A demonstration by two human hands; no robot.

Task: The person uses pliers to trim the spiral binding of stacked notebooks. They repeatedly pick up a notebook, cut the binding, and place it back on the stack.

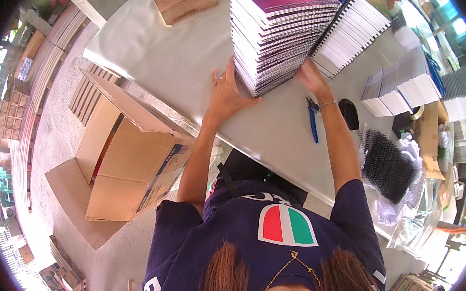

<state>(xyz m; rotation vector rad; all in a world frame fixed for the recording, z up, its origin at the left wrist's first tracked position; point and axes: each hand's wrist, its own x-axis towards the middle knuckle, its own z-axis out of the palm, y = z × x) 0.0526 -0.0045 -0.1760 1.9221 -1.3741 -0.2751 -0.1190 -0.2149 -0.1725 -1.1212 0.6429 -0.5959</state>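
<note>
A tall stack of spiral-bound notebooks (290,37) with a purple cover on top stands on the far part of the table. Against its lower left side is my left hand (228,95), fingers apart and thumb stretched along the bottom front corner. At the lower right side of the stack, my right hand (313,78) rests with its fingers extended, the tips partly hidden beside the notebooks. Neither hand is wrapped round anything. Blue-handled pliers (312,118) lie on the table close to my right wrist.
More spiral-bound books (347,35) lean right of the stack. Paper stacks (398,86), a black oval object (349,114) and a bundle of black binding coils (390,166) lie at right. A wooden block (186,4) is at the back. An open cardboard box (120,171) stands left.
</note>
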